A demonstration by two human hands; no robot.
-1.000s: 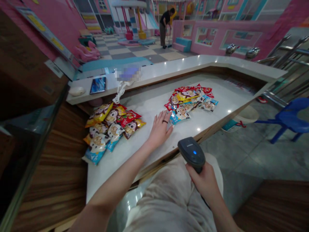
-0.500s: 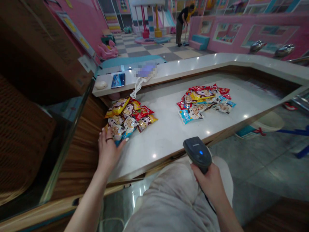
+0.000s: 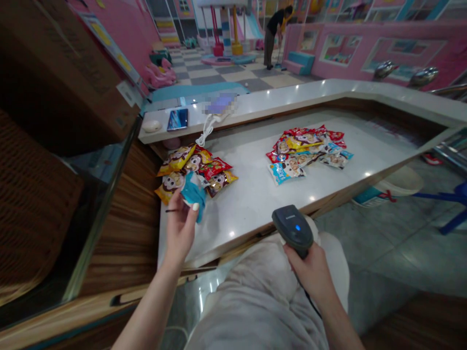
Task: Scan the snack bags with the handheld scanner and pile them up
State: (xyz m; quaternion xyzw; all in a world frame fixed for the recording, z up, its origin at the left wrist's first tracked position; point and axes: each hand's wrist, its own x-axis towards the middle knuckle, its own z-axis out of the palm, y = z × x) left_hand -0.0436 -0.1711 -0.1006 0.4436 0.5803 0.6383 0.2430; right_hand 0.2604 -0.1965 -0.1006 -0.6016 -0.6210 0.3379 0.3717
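Note:
Pinched between the thumb and fingers of my left hand [image 3: 181, 226] is a blue and white snack bag [image 3: 194, 193], lifted just in front of the left pile of snack bags [image 3: 197, 163]. That pile is mostly yellow, with a red bag among the others. My right hand [image 3: 311, 266] is wrapped round the handle of a dark barcode scanner [image 3: 293, 227], which shows a blue light and hangs over my lap. Farther right on the white counter [image 3: 248, 194] lies a second pile of red, yellow and blue-white snack bags [image 3: 302, 146].
On the raised ledge [image 3: 262, 101] are a phone [image 3: 177, 119], a white rounded object [image 3: 151, 126] and a white cable [image 3: 206, 131]. A bucket [image 3: 396, 187] stands on the floor at the right. Cardboard boxes [image 3: 69, 63] rise at the left. A person [image 3: 272, 36] sweeps far off.
My left hand has taken hold of a blue and white bag from the left pile and raised it, moving slightly right. My right hand still holds the scanner, almost in the same place.

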